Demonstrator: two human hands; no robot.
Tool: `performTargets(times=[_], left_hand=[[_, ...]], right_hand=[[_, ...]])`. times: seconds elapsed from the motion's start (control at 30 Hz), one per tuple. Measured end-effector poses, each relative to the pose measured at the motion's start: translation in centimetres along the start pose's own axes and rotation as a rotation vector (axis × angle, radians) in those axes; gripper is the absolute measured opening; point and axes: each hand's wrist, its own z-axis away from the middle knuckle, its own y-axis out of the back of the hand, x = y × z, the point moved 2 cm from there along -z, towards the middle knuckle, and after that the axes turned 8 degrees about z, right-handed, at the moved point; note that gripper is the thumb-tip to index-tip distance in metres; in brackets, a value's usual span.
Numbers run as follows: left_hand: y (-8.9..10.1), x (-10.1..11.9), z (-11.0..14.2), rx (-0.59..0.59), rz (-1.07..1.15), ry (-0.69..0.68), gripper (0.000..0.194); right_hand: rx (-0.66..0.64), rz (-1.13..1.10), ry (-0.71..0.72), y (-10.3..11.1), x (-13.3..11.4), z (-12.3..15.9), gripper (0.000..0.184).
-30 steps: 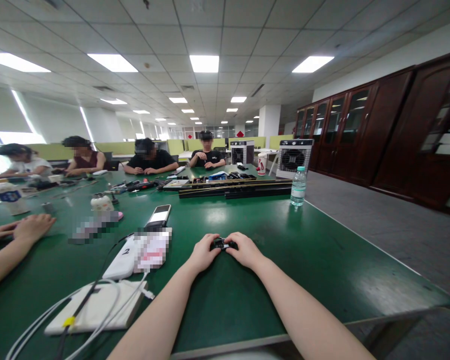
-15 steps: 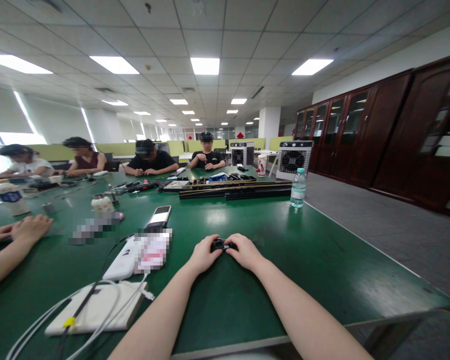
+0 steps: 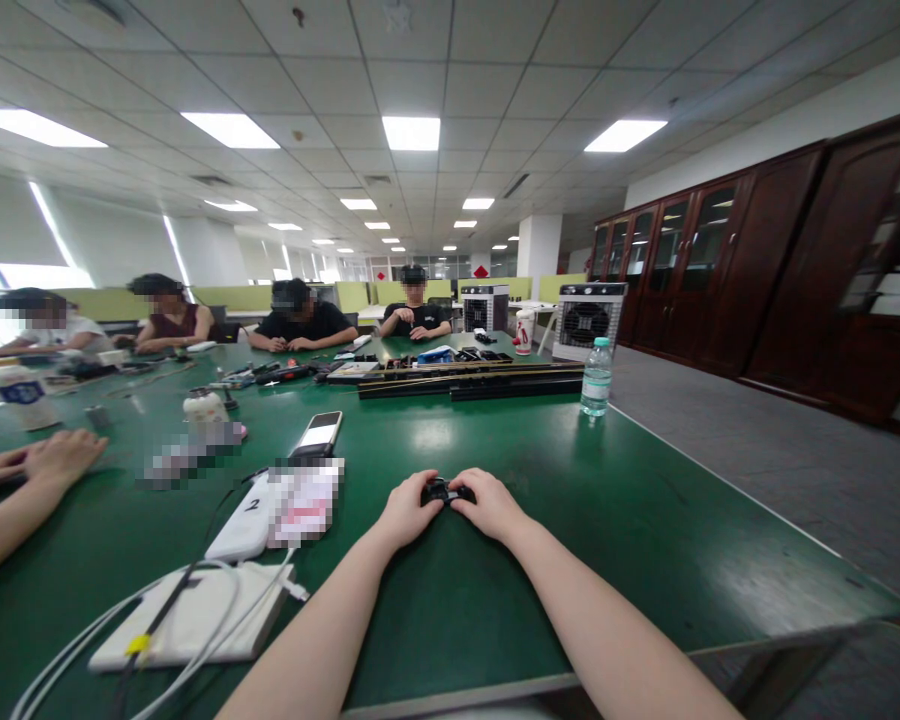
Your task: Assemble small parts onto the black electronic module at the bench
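Both hands meet over the green table, gripping one small black object from its two ends. My left hand is closed on its left end, thumb at the near side and fingers at the far side. On the opposite end, my right hand is closed in the same way. The object has a dark body with a lighter patch in the middle; its exact kind is too small to make out, and its ends are hidden by my fingers.
Left of me lie a white power bank, a white flat box with cables and a phone. A water bottle stands ahead right, near long black bars. A co-worker's hands rest at far left; several people sit beyond.
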Motion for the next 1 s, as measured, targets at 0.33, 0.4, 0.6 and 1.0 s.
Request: performTargets(times=[0.33, 0.4, 0.6, 1.0], left_hand=[[0.0, 0.0, 0.0, 0.0, 0.004, -0.022, 0.04], [0.0, 0.0, 0.0, 0.002, 0.001, -0.022, 0.04], [0.1, 0.2, 0.0, 0.002, -0.009, -0.016, 0.038], [0.0, 0.0, 0.1, 0.014, 0.027, 0.013, 0.04]], right_hand=[[-0.003, 0.012, -0.002, 0.0, 0.1, 0.0, 0.019], [-0.007, 0.019, 0.004, 0.0, 0.1, 0.0, 0.019], [-0.005, 0.037, 0.017, 0.2, -0.2, 0.0, 0.018], [0.075, 0.027, -0.02, 1.2, -0.3, -0.2, 0.016]])
